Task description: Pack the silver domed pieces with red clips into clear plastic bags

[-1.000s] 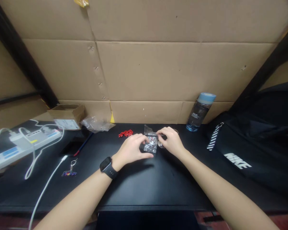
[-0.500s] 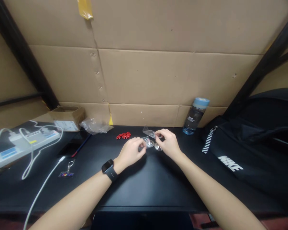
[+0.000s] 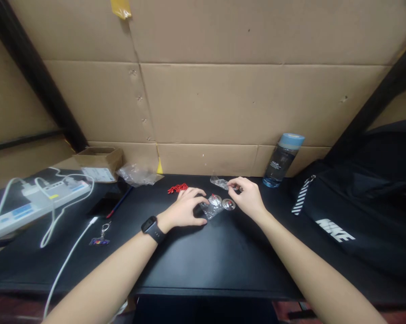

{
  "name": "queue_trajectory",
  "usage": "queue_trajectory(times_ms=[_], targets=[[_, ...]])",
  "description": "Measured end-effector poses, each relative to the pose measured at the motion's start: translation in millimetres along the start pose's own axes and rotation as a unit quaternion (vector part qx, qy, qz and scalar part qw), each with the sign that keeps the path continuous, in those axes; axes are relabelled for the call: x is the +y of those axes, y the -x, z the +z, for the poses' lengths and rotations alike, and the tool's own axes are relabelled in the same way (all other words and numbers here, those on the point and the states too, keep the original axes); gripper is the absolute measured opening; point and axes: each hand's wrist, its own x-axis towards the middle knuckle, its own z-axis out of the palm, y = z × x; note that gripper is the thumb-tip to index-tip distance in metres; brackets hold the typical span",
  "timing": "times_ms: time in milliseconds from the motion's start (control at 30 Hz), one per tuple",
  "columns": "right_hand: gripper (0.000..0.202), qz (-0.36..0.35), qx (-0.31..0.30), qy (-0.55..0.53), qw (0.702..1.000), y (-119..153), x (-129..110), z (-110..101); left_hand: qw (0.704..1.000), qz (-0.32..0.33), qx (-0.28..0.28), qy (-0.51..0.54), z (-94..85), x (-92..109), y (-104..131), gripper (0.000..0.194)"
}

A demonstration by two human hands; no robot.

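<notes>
Two small shiny metal discs with red centres lie side by side on the black table: the left disc (image 3: pixel 214 200) and the right disc (image 3: pixel 228 204). A clear plastic bag (image 3: pixel 212 211) is at the left disc; whether the disc is inside it I cannot tell. My left hand (image 3: pixel 184 209), wearing a black watch, is open beside this bag, thumb and fingers apart. Beyond the discs, my right hand (image 3: pixel 246 196) pinches another clear plastic bag (image 3: pixel 219 182) by its right end. A bundle of red cord (image 3: pixel 178 188) lies just behind my left hand.
A blue-lidded bottle (image 3: pixel 284 159) and a black bag (image 3: pixel 358 211) stand at the right. Leftward are a cardboard box (image 3: pixel 100 163), crumpled plastic (image 3: pixel 138 174), a power strip (image 3: pixel 37 202) with white cables, a phone (image 3: pixel 105 206), a pen (image 3: pixel 119 202) and a keychain (image 3: pixel 101 236).
My left hand has opened and let go of the plastic bag by the left disc. Both discs now show more fully. My right hand still pinches its bag; the view has shifted slightly.
</notes>
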Motion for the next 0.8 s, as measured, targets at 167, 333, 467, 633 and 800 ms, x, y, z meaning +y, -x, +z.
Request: queue_trajectory(times_ms=[167, 333, 467, 633, 800], targets=[[0.014, -0.001, -0.003, 0.004, 1.0, -1, -1, -1, 0.999, 0.018, 0.007, -0.042, 7.6, 17, -3, 0.028], [0.012, -0.003, -0.001, 0.016, 1.0, -2, 2, -4, 0.999, 0.008, 0.021, -0.033, 7.3, 18, -4, 0.005], [0.011, -0.005, 0.012, 0.009, 1.0, -4, 6, -8, 0.996, -0.047, 0.076, -0.001, -5.7, 12, -3, 0.009], [0.011, -0.001, 0.038, 0.016, 0.999, -5, 5, -13, 0.977, -0.111, 0.181, 0.029, -27.8, -9, 1, 0.009], [0.01, -0.001, 0.024, 0.012, 1.0, -3, 0, -12, 0.954, -0.187, 0.235, -0.023, -37.8, -46, 4, 0.012]])
